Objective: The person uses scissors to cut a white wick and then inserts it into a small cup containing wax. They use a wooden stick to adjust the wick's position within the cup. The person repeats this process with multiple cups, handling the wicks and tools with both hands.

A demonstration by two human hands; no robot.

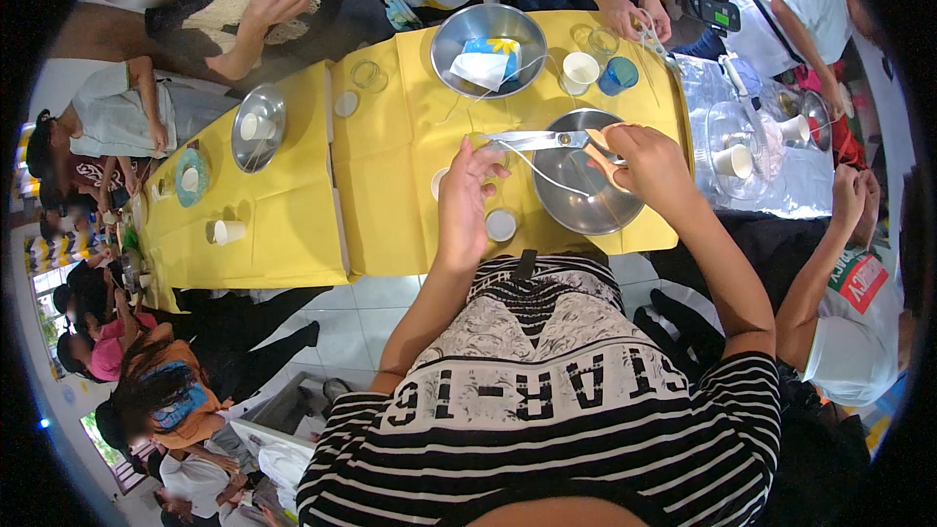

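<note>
My right hand [646,168] grips a pair of scissors [547,140] with orange handles; their metal blades point left, toward my other hand. My left hand [465,205] is raised over the table, thumb and fingertips pinched at the end of a thin white string [539,173]. From those fingertips the string passes by the blade tips and droops to the right over a steel bowl [576,220]. Whether the blades touch the string I cannot tell. A small round white-topped container [501,226] stands beside my left wrist, and a pale round item [438,184] is partly hidden behind that hand.
Another steel bowl [439,44] holds a blue tissue pack [500,47]. Right of it are a white cup [580,72] and a blue cup [619,77]. Across the yellow-covered table [386,156], a person's hands [634,24] handle string. A foil-covered table [810,176] adjoins at right.
</note>
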